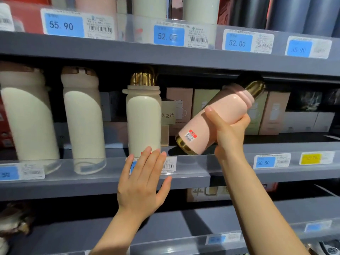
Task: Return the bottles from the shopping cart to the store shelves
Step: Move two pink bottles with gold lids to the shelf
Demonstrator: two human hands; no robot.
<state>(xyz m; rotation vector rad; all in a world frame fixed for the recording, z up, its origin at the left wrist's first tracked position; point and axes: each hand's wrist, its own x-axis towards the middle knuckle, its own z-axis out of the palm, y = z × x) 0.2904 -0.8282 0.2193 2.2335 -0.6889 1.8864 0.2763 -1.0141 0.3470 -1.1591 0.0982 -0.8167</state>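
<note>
Pink bottle (pixel 219 116) is held in the right hand (pixel 228 133), fingers and thumb wrapped round its body above the gold base. The bottle is tilted, gold cap up and to the right, base low and just above the front lip of the middle shelf (pixel 193 173); it does not appear to rest on the shelf yet.

The left hand (pixel 141 183) is flat with fingers spread and holds nothing. It lies in front of the shelf's price strip, below a cream bottle (pixel 143 122) with a gold cap that stands upright on the same shelf.

Left of that stand two larger cream bottles (pixel 82 122). Boxes (pixel 181 105) fill the back of the shelf behind the open slot.

Status, judged from this view: one bottle is about to be placed in the gap right of the cream bottle; placement is not complete. The cart is out of view, so the number of bottles remaining cannot be told.
</note>
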